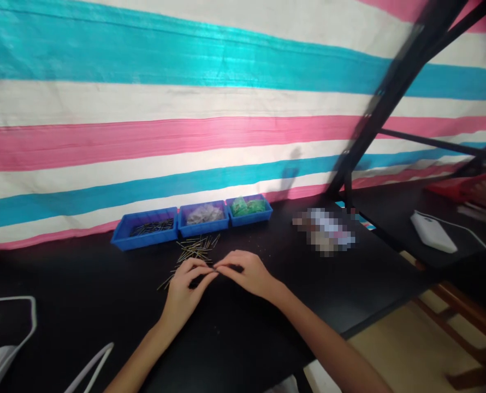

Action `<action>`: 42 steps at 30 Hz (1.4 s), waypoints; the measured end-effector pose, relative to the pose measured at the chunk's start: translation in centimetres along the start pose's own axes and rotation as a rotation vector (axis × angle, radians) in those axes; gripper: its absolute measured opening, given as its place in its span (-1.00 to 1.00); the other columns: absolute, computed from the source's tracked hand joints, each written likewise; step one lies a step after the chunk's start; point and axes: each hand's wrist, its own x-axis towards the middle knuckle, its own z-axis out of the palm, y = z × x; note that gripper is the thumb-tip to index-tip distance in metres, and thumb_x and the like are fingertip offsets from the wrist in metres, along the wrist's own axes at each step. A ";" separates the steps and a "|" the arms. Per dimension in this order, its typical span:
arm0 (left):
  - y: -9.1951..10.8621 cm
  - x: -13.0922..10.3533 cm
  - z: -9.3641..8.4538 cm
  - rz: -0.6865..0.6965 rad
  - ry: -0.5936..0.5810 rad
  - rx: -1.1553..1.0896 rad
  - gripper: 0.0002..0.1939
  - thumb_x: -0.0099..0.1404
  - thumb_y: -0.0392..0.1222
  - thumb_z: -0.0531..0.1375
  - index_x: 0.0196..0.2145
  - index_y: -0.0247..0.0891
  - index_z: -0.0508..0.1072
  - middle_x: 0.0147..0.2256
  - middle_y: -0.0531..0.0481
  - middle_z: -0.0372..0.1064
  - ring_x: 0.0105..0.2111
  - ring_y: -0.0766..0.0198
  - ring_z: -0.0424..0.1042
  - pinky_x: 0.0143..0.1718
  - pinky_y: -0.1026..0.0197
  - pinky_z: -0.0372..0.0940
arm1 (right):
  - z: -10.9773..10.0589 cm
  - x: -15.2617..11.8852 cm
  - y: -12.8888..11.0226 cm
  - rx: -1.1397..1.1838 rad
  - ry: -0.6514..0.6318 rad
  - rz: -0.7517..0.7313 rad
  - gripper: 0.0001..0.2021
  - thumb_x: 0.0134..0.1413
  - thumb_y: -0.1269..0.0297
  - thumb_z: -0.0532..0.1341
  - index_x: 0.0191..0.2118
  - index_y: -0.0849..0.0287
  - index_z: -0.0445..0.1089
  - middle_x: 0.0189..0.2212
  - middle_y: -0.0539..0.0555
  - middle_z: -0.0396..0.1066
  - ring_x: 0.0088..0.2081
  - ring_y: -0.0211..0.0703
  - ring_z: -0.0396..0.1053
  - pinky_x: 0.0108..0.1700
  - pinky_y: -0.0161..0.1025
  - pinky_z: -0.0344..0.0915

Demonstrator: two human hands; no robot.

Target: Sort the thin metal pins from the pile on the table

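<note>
In the head view, a small dark piece (215, 269) is noted between the fingertips of both hands, above the black table (243, 338), just on the near side of a pile of thin rods (196, 249). Its long axis and the way it points cannot be established, as it is largely covered by the fingers. The rods are laid crosswise in several directions; those at the near left edge are slanted from lower left to upper right, and are partly hidden by the left hand (189, 281).

The left hand is closed to a pinch, with the piece gripped at the tips of thumb and forefinger. The right hand (245, 271) is likewise narrowed to a pinch, and the same piece is held from the right; the two sets of fingertips are almost touching.

Beyond the pile, three blue trays are set in a row: the left tray (122, 234) is stocked with dark rods, the middle tray (181, 229) with whitish pieces, the right tray (251, 219) with green packets.
</note>
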 end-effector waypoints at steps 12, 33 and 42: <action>1.9 0.0 -0.6 -0.061 0.038 -0.098 -0.88 0.10 -0.12 0.27 -0.39 -0.20 0.53 -0.34 -0.04 0.36 -0.29 0.25 0.38 -0.20 0.15 0.30 | 0.5 -0.2 0.4 0.082 0.057 0.140 -0.87 0.04 0.22 0.20 -0.41 0.10 0.48 -0.46 0.01 0.48 -0.41 -0.20 0.37 -0.38 -0.29 0.23; 2.4 -0.6 -0.5 -0.156 0.132 -0.296 -0.85 0.09 -0.13 0.28 -0.44 -0.27 0.47 -0.34 -0.01 0.30 -0.31 0.33 0.34 -0.28 0.26 0.25 | 2.2 -1.1 -0.2 0.163 -0.055 0.149 -0.83 0.03 0.18 0.20 -0.36 0.15 0.45 -0.51 -0.01 0.36 -0.47 -0.25 0.26 -0.38 -0.31 0.22; 1.9 -0.8 -0.5 -0.134 0.057 -0.275 -0.81 0.08 -0.09 0.28 -0.50 -0.28 0.48 -0.36 -0.01 0.30 -0.32 0.32 0.34 -0.23 0.22 0.26 | 2.6 -1.2 1.5 0.330 0.017 0.273 -0.79 0.00 0.13 0.23 -0.35 0.17 0.43 -0.44 0.04 0.41 -0.42 -0.22 0.33 -0.35 -0.29 0.30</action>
